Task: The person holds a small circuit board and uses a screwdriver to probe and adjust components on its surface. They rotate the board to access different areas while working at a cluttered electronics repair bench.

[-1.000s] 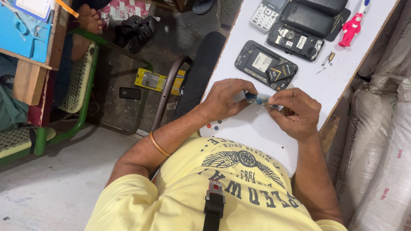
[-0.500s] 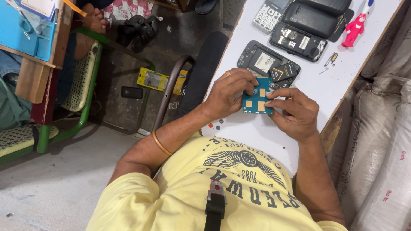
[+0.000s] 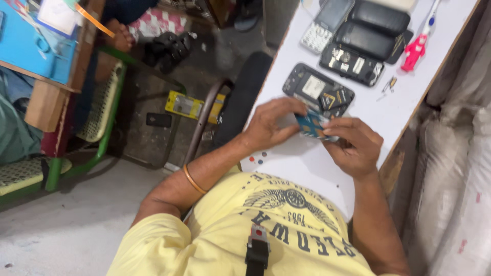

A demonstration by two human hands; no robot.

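**Circuit board out, phone shell still open**

I pinch a small blue circuit board (image 3: 312,124) between both hands over the white tabletop (image 3: 307,163). My left hand (image 3: 271,125) curls its fingers closed on the board's near edge; my right hand (image 3: 355,145) grips the other side with thumb and fingertips. At twelve o'clock from the board lies an opened dark phone shell (image 3: 318,92), its insides bare. Farther at one o'clock lie more phones and back covers (image 3: 365,38), with a red toothbrush-like tool (image 3: 417,48) at two o'clock. As I judge it, the strip-down is done; refitting the board and closing the shell remain.
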